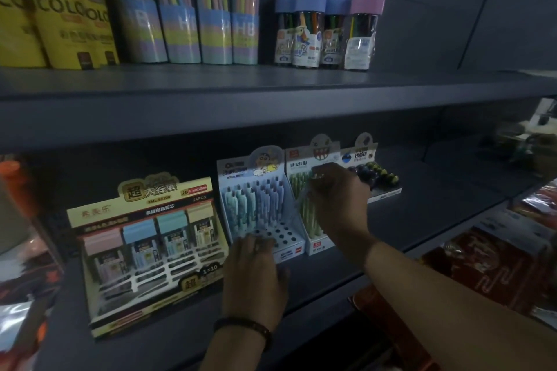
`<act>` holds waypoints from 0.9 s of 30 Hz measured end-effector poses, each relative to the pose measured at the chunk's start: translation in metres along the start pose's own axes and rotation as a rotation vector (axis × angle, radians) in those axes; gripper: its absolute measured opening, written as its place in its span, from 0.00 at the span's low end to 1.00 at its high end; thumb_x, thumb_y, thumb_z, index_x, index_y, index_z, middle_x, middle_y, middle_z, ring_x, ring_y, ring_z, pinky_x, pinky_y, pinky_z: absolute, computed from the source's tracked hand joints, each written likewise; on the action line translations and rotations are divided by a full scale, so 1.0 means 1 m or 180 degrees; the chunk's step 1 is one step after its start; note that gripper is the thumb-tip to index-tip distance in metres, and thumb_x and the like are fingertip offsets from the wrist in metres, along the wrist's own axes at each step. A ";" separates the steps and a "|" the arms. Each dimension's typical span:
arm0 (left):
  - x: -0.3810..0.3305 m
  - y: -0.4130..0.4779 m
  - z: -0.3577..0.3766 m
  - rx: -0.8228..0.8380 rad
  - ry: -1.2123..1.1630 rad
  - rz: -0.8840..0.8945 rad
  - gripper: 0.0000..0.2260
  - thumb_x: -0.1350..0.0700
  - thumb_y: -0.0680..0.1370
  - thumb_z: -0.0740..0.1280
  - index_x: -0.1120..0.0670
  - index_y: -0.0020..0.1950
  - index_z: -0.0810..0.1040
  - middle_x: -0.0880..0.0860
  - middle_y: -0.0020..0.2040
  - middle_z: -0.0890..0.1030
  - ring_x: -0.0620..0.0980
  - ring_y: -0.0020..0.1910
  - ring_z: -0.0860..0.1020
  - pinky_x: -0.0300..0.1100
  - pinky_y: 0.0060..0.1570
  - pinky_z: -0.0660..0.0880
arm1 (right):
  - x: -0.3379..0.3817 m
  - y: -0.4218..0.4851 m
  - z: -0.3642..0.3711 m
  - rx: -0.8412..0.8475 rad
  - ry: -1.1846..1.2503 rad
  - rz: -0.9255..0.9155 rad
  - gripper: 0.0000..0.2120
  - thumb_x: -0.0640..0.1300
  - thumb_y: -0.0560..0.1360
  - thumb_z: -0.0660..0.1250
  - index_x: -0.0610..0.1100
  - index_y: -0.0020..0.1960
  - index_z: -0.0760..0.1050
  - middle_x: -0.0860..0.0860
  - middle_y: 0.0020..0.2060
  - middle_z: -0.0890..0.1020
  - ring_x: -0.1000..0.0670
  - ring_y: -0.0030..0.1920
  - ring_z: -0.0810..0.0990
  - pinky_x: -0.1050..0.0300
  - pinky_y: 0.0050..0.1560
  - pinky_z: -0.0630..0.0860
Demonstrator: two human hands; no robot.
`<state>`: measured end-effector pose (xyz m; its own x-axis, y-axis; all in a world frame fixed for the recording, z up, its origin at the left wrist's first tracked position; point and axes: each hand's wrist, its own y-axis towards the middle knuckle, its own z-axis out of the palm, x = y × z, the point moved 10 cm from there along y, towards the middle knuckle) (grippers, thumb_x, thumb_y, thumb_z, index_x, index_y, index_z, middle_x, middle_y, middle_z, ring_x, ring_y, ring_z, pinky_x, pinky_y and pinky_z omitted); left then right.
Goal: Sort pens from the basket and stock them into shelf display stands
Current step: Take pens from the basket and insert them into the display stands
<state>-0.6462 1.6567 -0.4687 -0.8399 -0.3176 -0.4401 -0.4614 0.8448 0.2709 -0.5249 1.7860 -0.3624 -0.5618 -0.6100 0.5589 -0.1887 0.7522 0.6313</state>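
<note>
Pens in blue stand in the rear holes of the blue display stand on the lower shelf; its front holes are bare. The left hand lies flat, fingers straight, fingertips touching that stand's front edge. The right hand hovers over the neighbouring green stand, fingers curled, pinching something clear and blurred above the green pens. A yellow lead display sits left of both.
</note>
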 end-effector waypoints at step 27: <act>-0.011 -0.003 0.049 0.0662 0.0695 -0.0114 0.32 0.38 0.79 0.62 0.49 0.79 0.56 0.52 0.79 0.53 0.59 0.79 0.49 0.66 0.70 0.52 | 0.012 -0.003 0.058 0.1215 -0.0462 -0.0314 0.11 0.38 0.83 0.64 0.46 0.62 0.81 0.50 0.46 0.85 0.59 0.35 0.80 0.69 0.30 0.72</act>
<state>-0.6220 1.6785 -0.5064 -0.8761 -0.4150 -0.2456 -0.4425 0.8942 0.0675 -0.5773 1.7908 -0.3888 -0.6285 -0.6628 0.4071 -0.5170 0.7470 0.4181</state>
